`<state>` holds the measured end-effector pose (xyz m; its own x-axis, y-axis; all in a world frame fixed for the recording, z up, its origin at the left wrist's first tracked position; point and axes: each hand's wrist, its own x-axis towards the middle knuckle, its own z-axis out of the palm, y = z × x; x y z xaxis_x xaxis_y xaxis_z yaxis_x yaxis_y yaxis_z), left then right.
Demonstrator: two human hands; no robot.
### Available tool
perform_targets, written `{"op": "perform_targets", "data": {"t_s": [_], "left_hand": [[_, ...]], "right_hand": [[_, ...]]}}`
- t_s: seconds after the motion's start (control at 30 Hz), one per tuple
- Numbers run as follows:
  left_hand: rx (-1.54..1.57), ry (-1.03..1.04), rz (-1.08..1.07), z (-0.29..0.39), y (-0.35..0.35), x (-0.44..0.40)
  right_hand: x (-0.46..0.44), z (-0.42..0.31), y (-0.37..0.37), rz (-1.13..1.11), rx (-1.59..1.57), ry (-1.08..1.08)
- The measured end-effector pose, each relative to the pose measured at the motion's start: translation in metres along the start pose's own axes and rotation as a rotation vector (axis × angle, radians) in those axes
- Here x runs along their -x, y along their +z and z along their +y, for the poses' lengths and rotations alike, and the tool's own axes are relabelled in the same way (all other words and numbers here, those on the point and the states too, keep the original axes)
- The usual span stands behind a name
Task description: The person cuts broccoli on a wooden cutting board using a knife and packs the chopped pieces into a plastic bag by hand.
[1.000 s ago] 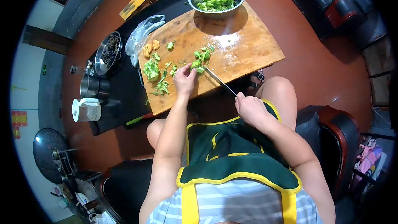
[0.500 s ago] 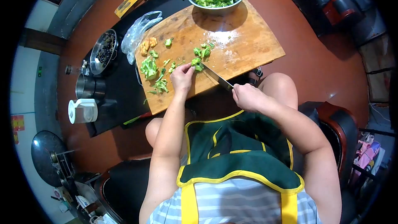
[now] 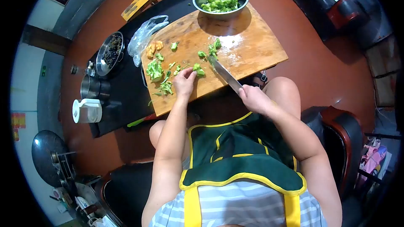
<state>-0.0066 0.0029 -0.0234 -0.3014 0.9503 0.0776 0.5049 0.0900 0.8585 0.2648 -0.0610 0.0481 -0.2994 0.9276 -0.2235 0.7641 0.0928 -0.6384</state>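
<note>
My left hand rests on the wooden cutting board, its fingers pinched on a small broccoli piece. In my right hand is the handle of a kitchen knife. Its blade points up and left across the board, apart from the held piece. At the blade's tip lie cut broccoli florets. Left of my left hand sit a thick broccoli stalk and leafy trimmings. Beyond these are yellowish-orange lumps I cannot identify.
A metal bowl of broccoli stands at the board's far end. Along the black table's left side are a plastic bag, a steel basin with dark contents, a metal pot and a clear pitcher. Chairs flank me.
The knife has moved away from the held broccoli piece, its tip now up by the cut florets. Those florets sit farther up the board. My left hand still pinches its piece.
</note>
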Motion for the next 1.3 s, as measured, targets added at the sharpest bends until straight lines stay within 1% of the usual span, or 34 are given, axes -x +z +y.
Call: {"op": "perform_targets", "data": {"t_s": [0.03, 0.07, 0.17, 0.2, 0.3, 0.33, 0.43, 0.73, 0.83, 0.93, 1.03, 1.07, 1.17, 1.2, 1.23, 1.27, 1.3], "left_hand": [[-0.057, 0.04, 0.01, 0.007, -0.001, 0.002], [-0.073, 0.053, -0.002, 0.015, -0.002, 0.005], [-0.045, 0.078, 0.032, 0.024, 0.004, 0.011], [-0.028, 0.067, 0.041, 0.028, 0.005, 0.013], [-0.09, 0.041, 0.035, 0.022, 0.01, 0.009], [-0.062, 0.031, 0.075, 0.027, 0.011, 0.011], [-0.01, -0.086, 0.065, 0.024, 0.014, 0.008], [-0.034, -0.163, -0.004, 0.024, 0.009, 0.002], [-0.063, -0.17, -0.02, 0.033, 0.008, 0.0], [-0.06, -0.118, -0.012, 0.033, 0.006, 0.002], [-0.078, -0.106, -0.015, 0.025, 0.006, 0.003], [-0.073, -0.093, -0.018, 0.022, 0.004, 0.003], [-0.025, -0.039, -0.014, 0.023, -0.001, 0.009], [0.011, -0.018, -0.003, 0.026, -0.003, 0.011], [0.045, -0.001, 0.007, 0.028, -0.006, 0.015], [0.017, 0.074, 0.002, 0.031, -0.01, 0.018], [0.024, 0.104, -0.004, 0.029, -0.011, 0.019]], "right_hand": [[0.011, -0.013, -0.008, 0.02, 0.155, 0.026], [0.015, -0.018, -0.009, 0.034, 0.262, -0.007], [0.024, -0.027, -0.01, 0.047, 0.317, -0.034], [0.026, -0.026, -0.007, 0.056, 0.347, -0.076], [0.028, -0.023, 0.003, 0.05, 0.335, -0.097], [0.027, -0.024, 0.003, 0.024, 0.358, -0.093], [0.023, -0.023, 0.006, 0.007, 0.362, -0.098], [0.013, -0.047, -0.002, -0.089, 0.475, -0.008], [0.007, -0.047, -0.003, -0.13, 0.466, -0.025], [-0.009, -0.039, -0.009, -0.185, 0.445, -0.03], [-0.018, -0.034, -0.021, -0.24, 0.373, 0.024], [-0.02, -0.033, -0.025, -0.252, 0.296, 0.067], [-0.022, -0.01, -0.017, -0.228, 0.107, 0.034], [-0.018, 0.0, -0.01, -0.119, 0.09, -0.024], [-0.01, -0.009, -0.013, -0.109, 0.144, 0.009], [0.0, -0.02, -0.019, -0.098, 0.197, 0.042], [0.008, -0.027, -0.021, -0.085, 0.248, 0.076]]}}
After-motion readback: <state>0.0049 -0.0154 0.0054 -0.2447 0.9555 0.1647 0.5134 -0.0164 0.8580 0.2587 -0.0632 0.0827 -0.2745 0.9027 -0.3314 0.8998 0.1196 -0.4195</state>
